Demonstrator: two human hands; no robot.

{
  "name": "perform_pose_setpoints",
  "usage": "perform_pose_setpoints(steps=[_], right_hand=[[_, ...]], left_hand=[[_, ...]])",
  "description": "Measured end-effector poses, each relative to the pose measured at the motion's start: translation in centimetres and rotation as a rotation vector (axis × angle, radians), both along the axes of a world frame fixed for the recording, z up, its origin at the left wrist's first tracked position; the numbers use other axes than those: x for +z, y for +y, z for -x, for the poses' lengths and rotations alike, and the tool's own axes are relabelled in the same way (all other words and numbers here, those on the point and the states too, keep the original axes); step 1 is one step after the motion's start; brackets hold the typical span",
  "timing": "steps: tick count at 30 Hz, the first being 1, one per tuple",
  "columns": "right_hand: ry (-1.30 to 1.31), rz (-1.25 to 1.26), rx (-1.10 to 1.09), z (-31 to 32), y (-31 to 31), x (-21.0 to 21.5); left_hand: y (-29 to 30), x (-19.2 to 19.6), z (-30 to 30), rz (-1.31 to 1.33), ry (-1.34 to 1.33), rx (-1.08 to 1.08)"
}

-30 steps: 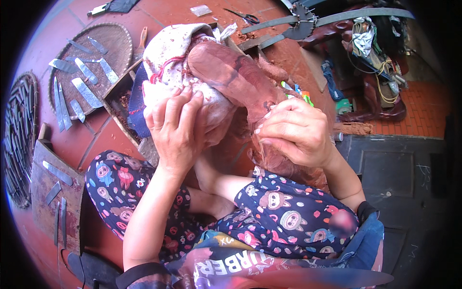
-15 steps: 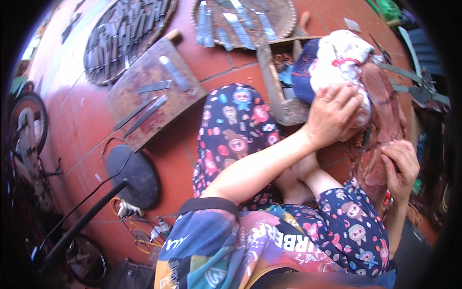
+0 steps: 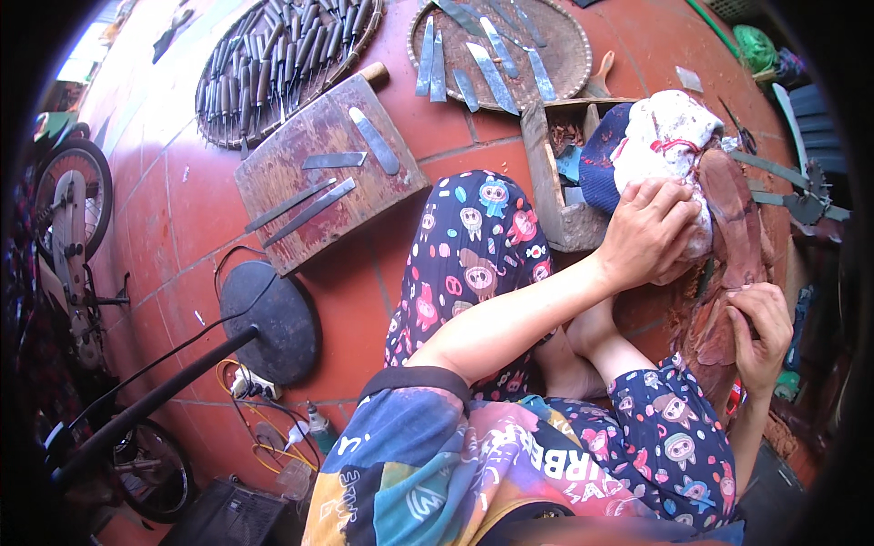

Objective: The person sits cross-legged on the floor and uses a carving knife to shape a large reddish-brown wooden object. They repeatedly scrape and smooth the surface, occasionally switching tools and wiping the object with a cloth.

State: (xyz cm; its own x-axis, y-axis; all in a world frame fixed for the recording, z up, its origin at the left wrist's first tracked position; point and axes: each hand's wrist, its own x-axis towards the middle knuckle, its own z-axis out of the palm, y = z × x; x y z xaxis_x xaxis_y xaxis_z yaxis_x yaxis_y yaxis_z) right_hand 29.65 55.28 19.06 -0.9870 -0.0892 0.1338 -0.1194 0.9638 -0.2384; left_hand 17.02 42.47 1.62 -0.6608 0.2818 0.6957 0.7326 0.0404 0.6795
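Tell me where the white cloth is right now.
In the head view's upper right, the white cloth lies between dark blue fabric and reddish wood, the left hand on it.

Obstacle left of hands [image 3: 648,227] [image 3: 765,332]: wooden box [image 3: 542,164]

Matt wooden carving [image 3: 731,205], glossy floor [image 3: 173,227]

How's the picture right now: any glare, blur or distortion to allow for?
All in the head view: glare washes out the tiled floor at upper left; the white cloth by the left hand is very bright; the fisheye bends edges toward a black rim; a smear blurs the bottom edge; the right hand and reddish wood show fairly clearly.
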Motion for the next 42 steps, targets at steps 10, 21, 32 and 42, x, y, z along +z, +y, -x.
perform_pose_setpoints(steps=[10, 21, 32, 42], right_hand=[[0.03, 0.017, -0.023, -0.3, -0.8, -0.2], [0.084, -0.034, -0.018, -0.1, 0.8, -0.6], [0.107, -0.019, 0.005, -0.7, 0.8, -1.1], [0.114, -0.017, 0.007, -0.3, 1.0, -1.2]], left_hand=[[-1.0, 0.2, 0.1, -0.017, 0.0, -0.027], [-0.9, 0.5, 0.7, 0.084, -0.011, -0.057], [-1.4, 1.1, 0.3, 0.139, -0.009, -0.059], [-1.4, 0.9, 0.7, 0.123, 0.003, -0.033]])
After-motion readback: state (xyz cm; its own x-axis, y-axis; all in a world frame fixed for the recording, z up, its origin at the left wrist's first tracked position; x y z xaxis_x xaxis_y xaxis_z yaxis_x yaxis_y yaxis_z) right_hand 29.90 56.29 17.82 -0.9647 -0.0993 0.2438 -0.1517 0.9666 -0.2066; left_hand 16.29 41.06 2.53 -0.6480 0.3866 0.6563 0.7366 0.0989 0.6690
